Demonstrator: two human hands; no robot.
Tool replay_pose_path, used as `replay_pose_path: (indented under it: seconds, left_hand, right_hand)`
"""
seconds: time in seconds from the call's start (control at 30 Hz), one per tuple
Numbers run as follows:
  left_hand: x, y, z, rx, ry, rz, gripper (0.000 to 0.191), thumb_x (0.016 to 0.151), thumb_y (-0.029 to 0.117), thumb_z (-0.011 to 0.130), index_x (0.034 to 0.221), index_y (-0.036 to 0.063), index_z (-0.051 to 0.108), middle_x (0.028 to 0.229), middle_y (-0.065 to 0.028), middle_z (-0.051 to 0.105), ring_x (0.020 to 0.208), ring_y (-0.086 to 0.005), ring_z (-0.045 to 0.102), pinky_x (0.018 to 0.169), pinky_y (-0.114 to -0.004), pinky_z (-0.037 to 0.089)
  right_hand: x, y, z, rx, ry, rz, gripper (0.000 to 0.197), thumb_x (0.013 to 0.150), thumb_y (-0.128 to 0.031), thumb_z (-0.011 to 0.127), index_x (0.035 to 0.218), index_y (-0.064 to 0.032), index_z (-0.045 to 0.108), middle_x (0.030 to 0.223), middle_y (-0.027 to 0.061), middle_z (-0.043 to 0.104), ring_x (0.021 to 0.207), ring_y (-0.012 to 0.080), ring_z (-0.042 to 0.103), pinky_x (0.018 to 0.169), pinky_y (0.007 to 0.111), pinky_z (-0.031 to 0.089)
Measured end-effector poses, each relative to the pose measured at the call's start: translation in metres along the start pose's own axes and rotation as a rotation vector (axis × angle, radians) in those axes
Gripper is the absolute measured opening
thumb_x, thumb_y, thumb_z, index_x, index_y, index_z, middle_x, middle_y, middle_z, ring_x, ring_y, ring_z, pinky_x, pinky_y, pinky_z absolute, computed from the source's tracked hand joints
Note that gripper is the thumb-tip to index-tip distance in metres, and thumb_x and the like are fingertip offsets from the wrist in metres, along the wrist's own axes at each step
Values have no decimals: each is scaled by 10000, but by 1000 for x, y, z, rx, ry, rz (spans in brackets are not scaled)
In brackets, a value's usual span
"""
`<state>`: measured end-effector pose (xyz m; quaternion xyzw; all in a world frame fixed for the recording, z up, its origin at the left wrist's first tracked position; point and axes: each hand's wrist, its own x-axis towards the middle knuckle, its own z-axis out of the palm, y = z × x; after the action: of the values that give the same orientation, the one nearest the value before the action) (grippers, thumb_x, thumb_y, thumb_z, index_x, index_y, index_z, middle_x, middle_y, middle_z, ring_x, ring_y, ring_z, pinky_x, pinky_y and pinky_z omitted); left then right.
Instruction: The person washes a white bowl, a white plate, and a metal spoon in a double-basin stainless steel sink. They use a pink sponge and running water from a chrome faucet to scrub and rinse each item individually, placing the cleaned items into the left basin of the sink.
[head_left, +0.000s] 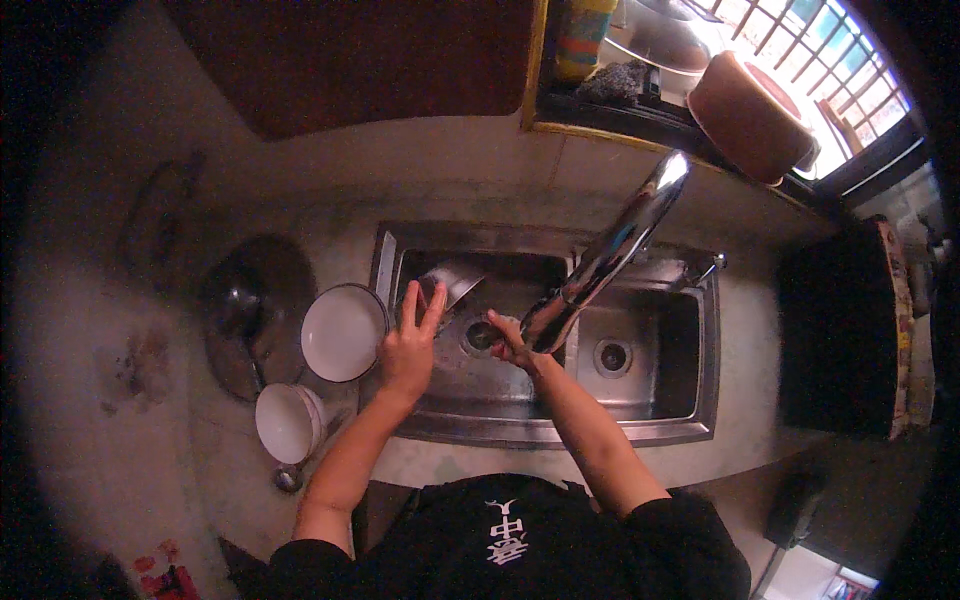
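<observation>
My left hand (409, 352) is at the left side of the larger basin of a stainless-steel double sink (487, 435). Its fingers grip a tilted metal bowl (463, 282); the thumb is hidden. Below the tip of a chrome faucet (622, 240), my right hand (511, 341) hovers near the drain (480, 336), fingers apart, nothing visible in it. The faucet's end partly covers this hand. Whether water runs is unclear.
Left of the sink are a white dark-rimmed bowl (343, 332), stacked white bowls (285, 424), a metal spoon or ladle (287, 478) and a dark round pan (259, 315). A brown pot (750, 112) stands on the window ledge. A dark box-like object (836, 322) is at right.
</observation>
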<state>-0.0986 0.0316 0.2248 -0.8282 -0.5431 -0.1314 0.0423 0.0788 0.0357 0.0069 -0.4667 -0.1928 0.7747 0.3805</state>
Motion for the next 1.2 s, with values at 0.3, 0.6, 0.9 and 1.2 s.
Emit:
replay_pose_path:
  seconds: [0.3,0.6,0.9,1.2]
  left_hand:
    - [-20,0,7,-60,103,14,630,650,-34,449,1212,221,328,1180,-154,381,548,-260,566,498,-325,477]
    - [-23,68,79,30,-280,193,531,648,93,513,1158,40,375,1122,-206,424,563,-222,580,431,-321,454]
    - [2,79,191,1345,417,1280,385,607,75,564,970,-39,504,957,-176,524,829,-282,522,716,-409,424]
    - [-11,60,234,1830,562,1506,524,611,250,634,1038,-1,463,1005,-146,501,917,-268,494,771,-393,429]
  right_hand:
    - [73,116,-45,-1202,1026,-562,308,702,-285,513,814,2,530,776,155,554,688,281,550,594,349,425]
    - [-122,-16,-22,-1019,989,-494,361,738,-369,479,651,-24,537,721,182,556,679,352,536,589,398,423]
    - [-148,-120,-140,-927,1003,-440,431,725,-371,478,1053,-93,505,926,163,555,877,302,523,739,342,409]
    - [-66,-183,-195,-876,1164,-397,431,657,-402,569,853,-19,592,799,138,589,756,240,560,693,320,417]
